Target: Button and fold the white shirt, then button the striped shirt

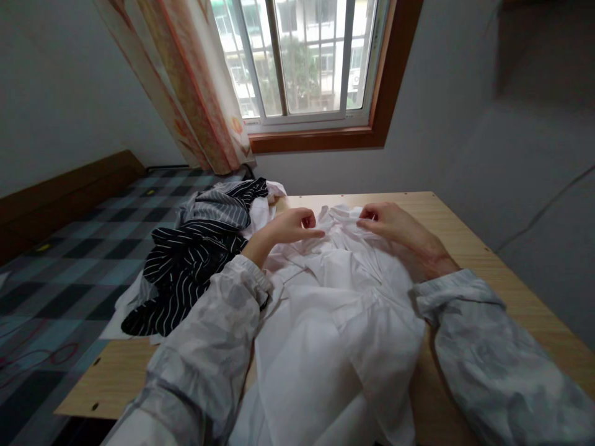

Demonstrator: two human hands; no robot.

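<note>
The garment point(325, 322) lies on the table point(449, 232) here, a heap of clothes point(199, 248) to its left; farther left stretches the bed point(106, 229), and up behind the table is the window point(320, 74), a curtain point(199, 80) at its left.

Curtain point(188, 87) beside window point(304, 68); checked bedsheet point(88, 254)

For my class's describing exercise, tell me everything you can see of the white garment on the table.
The white garment is plain and looks like thin, soft cloth. It lies loosely on the wooden table, its near part broad and puffed, running out of the picture's bottom edge. Its far part is bunched into creases between the left hand and the right hand; whether either grips it is unclear. I cannot make out any collar or buttons.
</note>
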